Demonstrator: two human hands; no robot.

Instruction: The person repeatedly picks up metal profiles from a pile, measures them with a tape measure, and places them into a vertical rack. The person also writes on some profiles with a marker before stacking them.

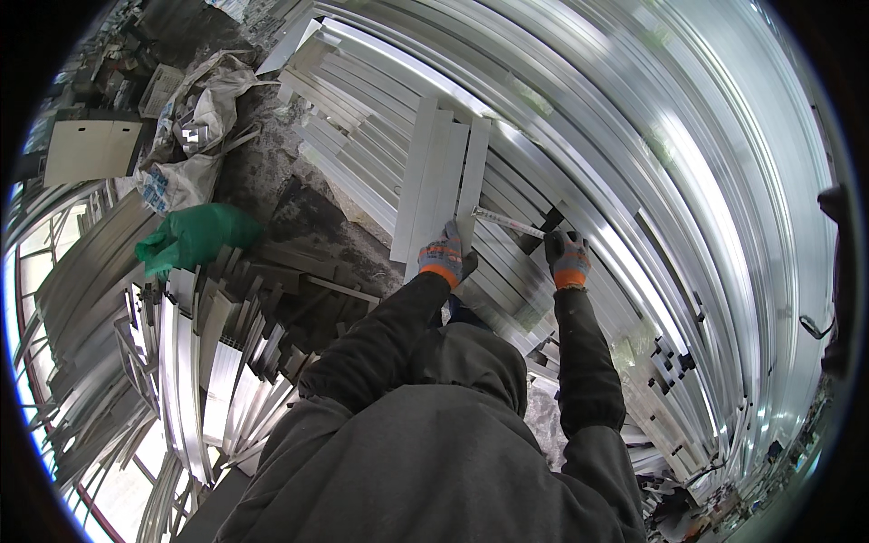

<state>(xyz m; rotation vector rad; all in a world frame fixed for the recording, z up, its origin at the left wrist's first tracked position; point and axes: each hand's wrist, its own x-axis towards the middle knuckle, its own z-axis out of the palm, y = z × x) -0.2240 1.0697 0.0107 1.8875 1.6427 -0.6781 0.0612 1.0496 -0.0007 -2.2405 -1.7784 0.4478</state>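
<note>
Both my hands wear grey gloves with orange bands. My left hand (443, 254) is closed around the near end of a narrow pale metal profile (474, 163), its fingertips partly hidden. Flat metal bars (430, 172) lie side by side just left of that profile, across a layer of other bars. My right hand (568, 257) is closed on a tape measure, whose case is mostly covered by the dark glove. From it the tape blade (509, 223) runs out leftward, its tip against the right side of the narrow profile.
Long shiny metal profiles (670, 181) fill the right side. At left are a green sack (199, 237), a white crumpled sack (204, 118), and upright offcuts (195, 362). A pale metal box (90, 147) stands far left. Small dark-ended profiles (670, 362) lie at lower right.
</note>
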